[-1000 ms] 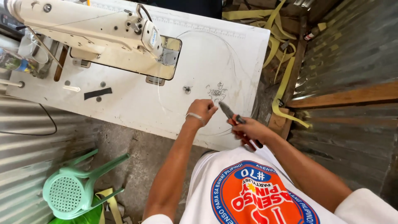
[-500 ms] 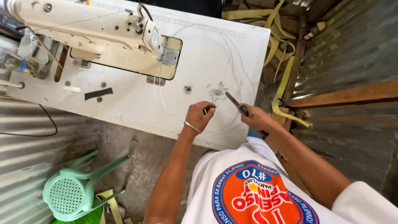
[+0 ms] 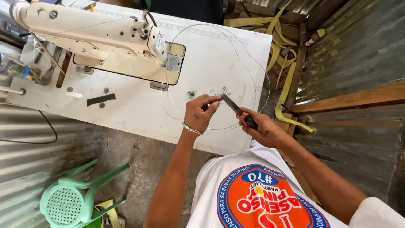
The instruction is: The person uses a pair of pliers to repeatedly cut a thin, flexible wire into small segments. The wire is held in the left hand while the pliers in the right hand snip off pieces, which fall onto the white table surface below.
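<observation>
Over the white table [image 3: 126, 114], left hand [image 3: 201, 113] pinches thin wire [image 3: 253, 80] between fingertips, near the table's front edge. Right hand [image 3: 263, 130] is wrapped around pliers [image 3: 234, 108]; their long axis runs diagonally up-left, nose touching the left fingertips. Wire loops away toward the sewing machine [image 3: 97, 38]. Whether the plier jaws grip the wire, cannot tell.

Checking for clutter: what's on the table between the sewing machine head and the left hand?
In the head view, only a small dark screw-like piece and thin wire lie between the sewing machine and left hand.
</observation>
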